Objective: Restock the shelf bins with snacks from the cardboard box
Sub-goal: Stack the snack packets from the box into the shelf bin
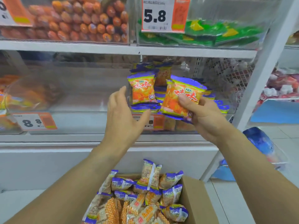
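Shelf bin [210, 120] behind; right grip [202, 115] clutches snack packet [181, 97].

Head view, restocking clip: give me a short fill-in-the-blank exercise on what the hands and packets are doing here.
1. The right hand grips a snack packet coloured orange, yellow and ____.
2. The left hand is open and holds ____.
3. The spare packets lie in a ____ box below the shelf.
4. The price tag on the upper shelf reads ____.

Missing words: purple; nothing; cardboard; 5.8

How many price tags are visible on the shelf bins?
4: white-and-orange price tags, 5.8 on the upper right bin, one cropped upper left, 8.8 lower left, one behind the left hand.
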`<state>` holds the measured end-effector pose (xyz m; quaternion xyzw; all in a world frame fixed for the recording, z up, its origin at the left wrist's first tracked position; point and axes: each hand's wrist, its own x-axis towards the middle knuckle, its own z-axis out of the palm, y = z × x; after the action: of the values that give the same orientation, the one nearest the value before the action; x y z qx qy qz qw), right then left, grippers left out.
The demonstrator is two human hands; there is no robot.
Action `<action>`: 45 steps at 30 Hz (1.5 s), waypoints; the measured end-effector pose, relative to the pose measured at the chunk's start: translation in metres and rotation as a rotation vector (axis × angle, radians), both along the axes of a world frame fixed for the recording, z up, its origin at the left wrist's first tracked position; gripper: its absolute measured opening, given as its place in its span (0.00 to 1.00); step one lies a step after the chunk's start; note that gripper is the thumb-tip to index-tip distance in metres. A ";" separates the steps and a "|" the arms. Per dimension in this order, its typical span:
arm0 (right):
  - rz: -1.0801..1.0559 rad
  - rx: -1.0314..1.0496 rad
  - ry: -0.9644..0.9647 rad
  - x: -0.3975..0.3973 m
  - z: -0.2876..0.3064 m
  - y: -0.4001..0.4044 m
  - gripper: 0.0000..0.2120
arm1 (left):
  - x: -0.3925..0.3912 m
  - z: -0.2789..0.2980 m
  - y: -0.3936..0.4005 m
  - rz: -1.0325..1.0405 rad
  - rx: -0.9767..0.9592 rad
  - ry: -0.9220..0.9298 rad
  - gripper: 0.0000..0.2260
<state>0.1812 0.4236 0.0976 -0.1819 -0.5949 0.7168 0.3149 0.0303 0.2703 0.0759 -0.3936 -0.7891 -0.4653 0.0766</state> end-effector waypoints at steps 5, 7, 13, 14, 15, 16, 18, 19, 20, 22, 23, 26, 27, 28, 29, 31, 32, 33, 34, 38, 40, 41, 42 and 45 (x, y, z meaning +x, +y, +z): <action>-0.207 0.228 -0.049 -0.040 0.009 0.049 0.36 | -0.014 -0.028 0.027 0.068 -0.224 0.124 0.53; -0.223 0.230 -0.062 -0.059 0.007 0.065 0.37 | -0.015 -0.037 0.031 0.169 -0.172 0.177 0.51; -0.163 0.299 -0.163 -0.106 -0.006 0.108 0.10 | -0.017 -0.045 0.039 0.198 -0.152 0.229 0.49; -0.162 0.306 -0.183 -0.111 -0.008 0.110 0.10 | -0.017 -0.046 0.038 0.197 -0.152 0.231 0.49; -0.174 0.317 -0.210 -0.115 -0.010 0.112 0.11 | -0.018 -0.046 0.038 0.199 -0.155 0.235 0.49; -0.201 0.332 -0.247 -0.117 -0.011 0.113 0.12 | -0.019 -0.047 0.039 0.203 -0.164 0.244 0.49; -0.290 0.349 -0.303 -0.120 -0.012 0.112 0.19 | -0.022 -0.050 0.039 0.218 -0.174 0.274 0.47; -0.335 0.354 -0.310 -0.121 -0.013 0.111 0.27 | -0.023 -0.051 0.039 0.225 -0.175 0.284 0.47; -0.376 0.374 -0.317 -0.121 -0.014 0.111 0.34 | -0.022 -0.051 0.039 0.227 -0.171 0.288 0.46; -0.410 0.457 -0.350 -0.121 -0.015 0.112 0.36 | -0.023 -0.051 0.040 0.216 -0.162 0.281 0.46; -0.393 0.477 -0.358 -0.120 -0.015 0.112 0.31 | -0.022 -0.051 0.040 0.211 -0.163 0.277 0.46; -0.310 0.371 -0.339 -0.114 -0.011 0.111 0.08 | -0.022 -0.052 0.039 0.190 -0.166 0.269 0.46; -0.296 0.329 -0.339 -0.113 -0.011 0.113 0.04 | -0.022 -0.052 0.038 0.186 -0.165 0.264 0.46; -0.290 0.296 -0.337 -0.113 -0.010 0.113 0.02 | -0.022 -0.052 0.038 0.186 -0.165 0.262 0.46; -0.294 0.284 -0.336 -0.113 -0.010 0.113 0.02 | -0.023 -0.052 0.037 0.188 -0.166 0.263 0.46; -0.320 0.296 -0.333 -0.116 -0.008 0.111 0.06 | -0.023 -0.052 0.036 0.192 -0.172 0.264 0.46; -0.334 0.301 -0.330 -0.117 -0.008 0.108 0.09 | -0.023 -0.053 0.036 0.194 -0.172 0.263 0.46; -0.344 0.308 -0.321 -0.118 -0.008 0.106 0.11 | -0.024 -0.053 0.037 0.193 -0.174 0.262 0.46; -0.348 0.315 -0.303 -0.118 -0.008 0.103 0.11 | -0.024 -0.054 0.037 0.191 -0.177 0.262 0.46; -0.383 0.363 -0.298 -0.114 -0.009 0.103 0.09 | -0.023 -0.054 0.039 0.199 -0.173 0.265 0.46; -0.420 0.440 -0.354 -0.114 -0.009 0.107 0.11 | -0.023 -0.054 0.040 0.201 -0.167 0.274 0.45; -0.446 0.486 -0.390 -0.115 -0.008 0.108 0.15 | -0.024 -0.054 0.040 0.201 -0.162 0.279 0.45; -0.475 0.519 -0.426 -0.115 -0.008 0.109 0.19 | -0.024 -0.054 0.040 0.199 -0.160 0.283 0.45; -0.496 0.568 -0.475 -0.110 -0.006 0.107 0.21 | -0.025 -0.054 0.040 0.186 -0.156 0.284 0.46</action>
<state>0.0715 0.5310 0.0920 -0.3851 -0.7625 0.3658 0.3693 0.0053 0.3100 0.0215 -0.3852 -0.8371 -0.3333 0.1992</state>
